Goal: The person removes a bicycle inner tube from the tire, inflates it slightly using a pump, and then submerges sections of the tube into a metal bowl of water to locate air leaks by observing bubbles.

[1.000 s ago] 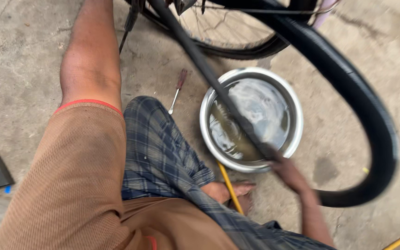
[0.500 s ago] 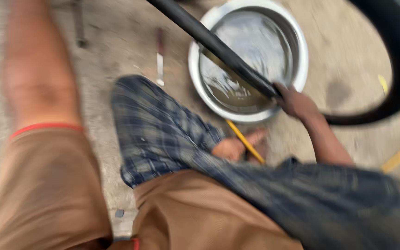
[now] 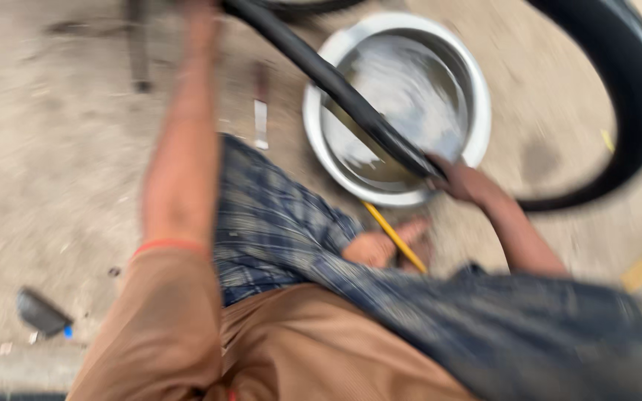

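Right hand (image 3: 464, 180) grips a black tube (image 3: 336, 82) dipped in the water basin (image 3: 321, 141) beside it; left hand unseen past the frame top, most of the tube still dry

A roadside-style bicycle repair spot on bare concrete.

I'm crouched on a rough, stained concrete floor (image 3: 53, 186), not at a bench. A metal basin (image 3: 313, 111) of murky water sits on the ground beside a black rubber inner tube (image 3: 618, 96), with a screwdriver (image 3: 261, 111) and a yellow strip (image 3: 395, 238) lying loose around me.
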